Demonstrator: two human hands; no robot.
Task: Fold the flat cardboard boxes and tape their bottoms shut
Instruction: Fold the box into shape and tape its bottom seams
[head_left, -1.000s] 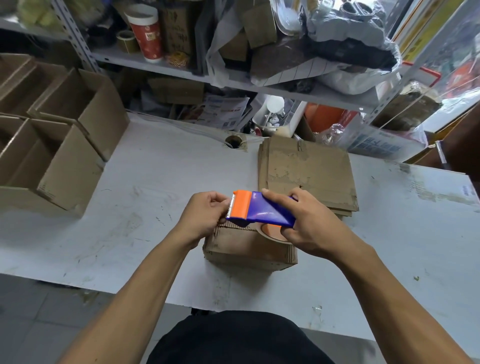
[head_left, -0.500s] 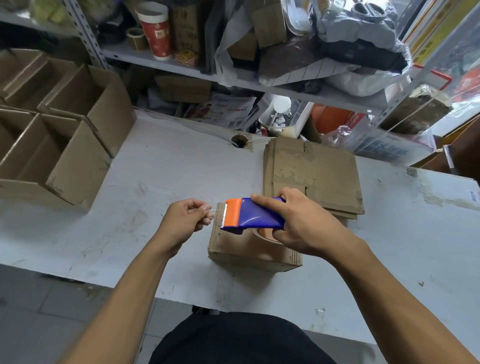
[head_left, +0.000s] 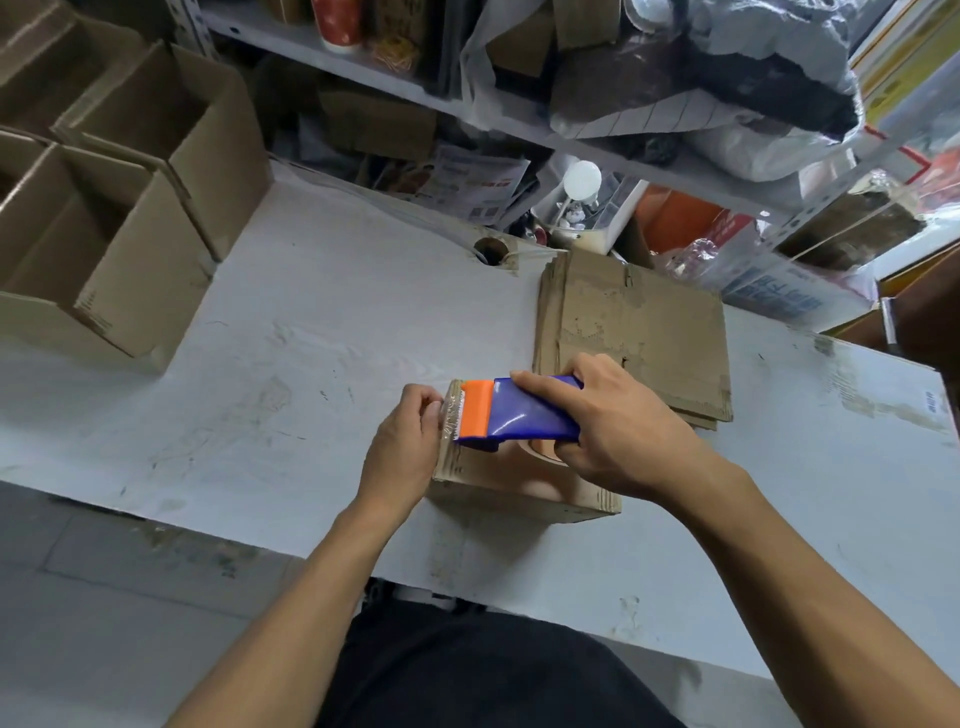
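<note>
A person's right hand (head_left: 618, 431) grips a blue-and-orange tape dispenser (head_left: 511, 413) over a folded box (head_left: 519, 483) near the desk's (head_left: 311, 338) front edge, while the left hand (head_left: 408, 447) pinches the clear tape end (head_left: 451, 415) at the box's left edge. Flat cardboard (head_left: 639, 322) lies just beyond.

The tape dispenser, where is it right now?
Centre of the head view: the tape dispenser is gripped by the right hand above the small box.

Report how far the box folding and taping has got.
Done: several folded boxes stand open at the table's left. In hand: the right hand holds the tape dispenser over a folded box while the left hand pinches the tape end at its edge. Left: a stack of flat cardboard.
</note>
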